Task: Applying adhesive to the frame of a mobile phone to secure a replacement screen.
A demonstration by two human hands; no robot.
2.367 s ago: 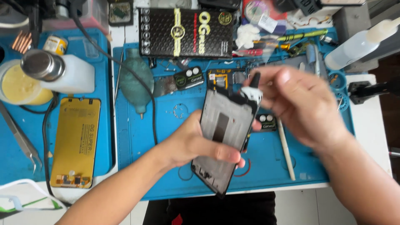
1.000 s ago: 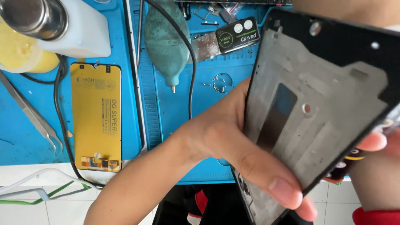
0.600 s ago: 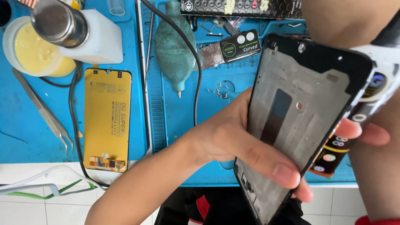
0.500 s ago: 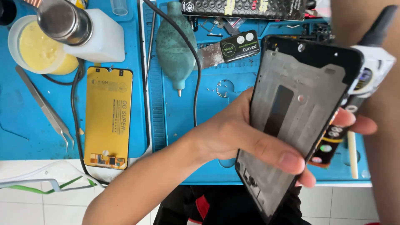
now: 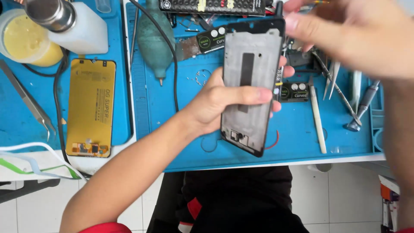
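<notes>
My left hand [image 5: 220,101] grips a black phone frame [image 5: 252,56] with a grey metal inner plate. It holds the frame upright over the blue work mat [image 5: 185,142], thumb across the front. My right hand [image 5: 353,39] is blurred at the upper right, its fingertips close to the frame's top right corner. A thin black tip [image 5: 279,7] shows beside those fingers; I cannot tell whether the hand holds it.
A yellow screen panel [image 5: 91,105] lies on the left mat beside tweezers [image 5: 28,101]. A white bottle [image 5: 82,30], a yellow jar [image 5: 21,41], a teal blower [image 5: 153,43] and a black cable [image 5: 174,73] sit behind. A white spudger [image 5: 317,116] and a screwdriver [image 5: 362,110] lie right.
The phone frame has moved away from the camera and turned more upright. My right hand has shifted from the right edge to the frame's top; its white tool is now out of sight.
</notes>
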